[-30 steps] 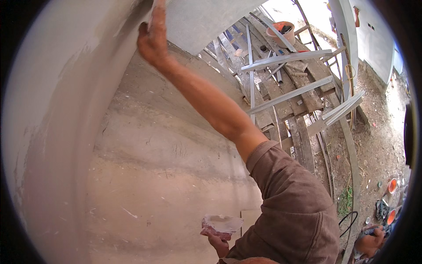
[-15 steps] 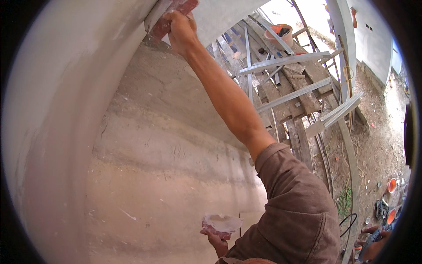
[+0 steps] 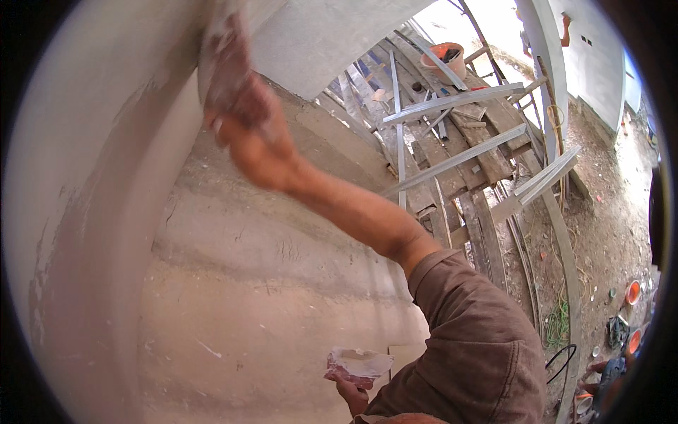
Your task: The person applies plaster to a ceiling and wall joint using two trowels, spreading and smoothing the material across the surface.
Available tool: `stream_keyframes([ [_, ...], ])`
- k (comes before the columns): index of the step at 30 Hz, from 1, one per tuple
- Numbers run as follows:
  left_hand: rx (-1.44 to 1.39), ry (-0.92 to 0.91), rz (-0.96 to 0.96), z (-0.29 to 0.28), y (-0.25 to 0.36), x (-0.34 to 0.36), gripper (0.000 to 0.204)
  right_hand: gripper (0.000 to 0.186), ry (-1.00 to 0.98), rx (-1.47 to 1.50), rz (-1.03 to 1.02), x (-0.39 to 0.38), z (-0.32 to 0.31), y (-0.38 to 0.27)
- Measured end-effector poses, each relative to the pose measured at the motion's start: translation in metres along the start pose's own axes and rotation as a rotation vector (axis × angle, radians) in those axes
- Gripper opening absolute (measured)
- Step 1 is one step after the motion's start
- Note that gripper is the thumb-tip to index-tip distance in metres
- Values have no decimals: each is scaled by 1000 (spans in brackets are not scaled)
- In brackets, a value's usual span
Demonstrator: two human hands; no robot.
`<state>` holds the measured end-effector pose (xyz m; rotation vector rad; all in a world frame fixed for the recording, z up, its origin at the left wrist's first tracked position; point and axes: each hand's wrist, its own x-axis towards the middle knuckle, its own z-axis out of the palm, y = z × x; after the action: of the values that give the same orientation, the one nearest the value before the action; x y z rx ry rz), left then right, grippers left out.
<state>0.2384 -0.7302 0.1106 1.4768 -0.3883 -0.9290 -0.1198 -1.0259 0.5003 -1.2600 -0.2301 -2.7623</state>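
My right hand is raised at the end of an outstretched arm in a brown sleeve. It grips a flat plastering blade smeared with grey-pink paste and presses it against the edge of a pale plastered wall. The hand and blade are blurred. Low in the view, my left hand holds a small flat board loaded with white plaster, close to my body. A rough concrete face lies between the two hands.
Wooden planks and metal rails are piled to the right, with an orange bucket beyond them. On the dirt ground at the far right lie a green hose and small orange containers. A white building wall stands behind.
My right hand has come down along the wall edge with the blade and now looks nearer and larger. The left hand with the plaster board has stayed put.
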Motion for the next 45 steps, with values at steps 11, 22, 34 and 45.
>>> stream_keyframes([
  [11, -36, -39, -17, 9, -1, -6, 71, 65, -62, -120, 27, -50, -11, 31],
  [22, -90, -48, -9, 8, 0, -16, 71, 23, 394, 338, 704, 2, -85, 153],
  [34, -327, -331, 157, 19, 20, -16, 62, 21, 477, 357, 1532, -285, -202, 30],
  [45, -367, -160, -46, 51, 59, 4, 51, 15, 387, -195, 2063, -439, -307, -162],
])
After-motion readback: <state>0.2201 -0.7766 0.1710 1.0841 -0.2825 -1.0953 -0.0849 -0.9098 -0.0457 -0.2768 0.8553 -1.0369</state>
